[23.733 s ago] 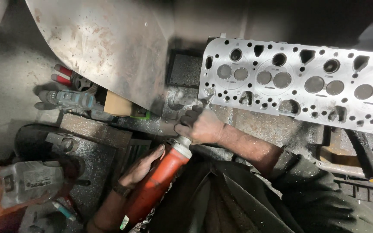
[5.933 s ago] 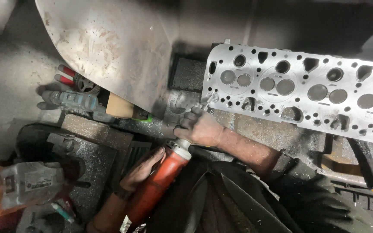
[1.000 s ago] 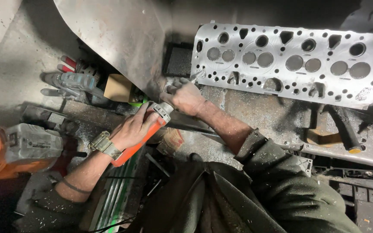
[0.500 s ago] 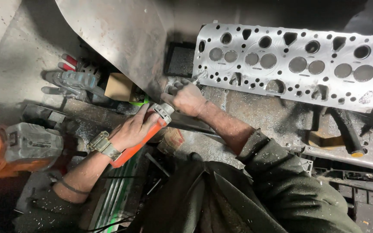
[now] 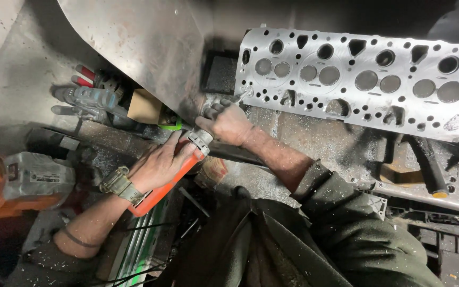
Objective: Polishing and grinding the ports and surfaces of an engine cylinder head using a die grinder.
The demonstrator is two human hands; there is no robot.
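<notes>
My left hand [image 5: 160, 162], with a watch on its wrist, grips the body of an orange-red power tool [image 5: 163, 183] with a silver collar. My right hand [image 5: 227, 122] is closed around the tool's front end, close to the lower left corner of a grey metal cylinder head [image 5: 357, 79]. The head lies flat with several round and triangular holes facing up. The tool's tip is hidden behind my right hand's fingers. Metal dust covers my dark sleeves.
A large bent steel sheet [image 5: 144, 48] leans at the upper left. Left of it lie a blue-grey tool [image 5: 88, 101], red-handled tools [image 5: 83, 77] and a small cardboard box [image 5: 144, 106]. An orange machine [image 5: 17, 183] stands at far left. A black-handled bar [image 5: 426, 167] lies lower right.
Over the last second both hands have stayed on the tool at the head's corner. Since the much earlier frames my left hand has moved up the tool body toward its front.
</notes>
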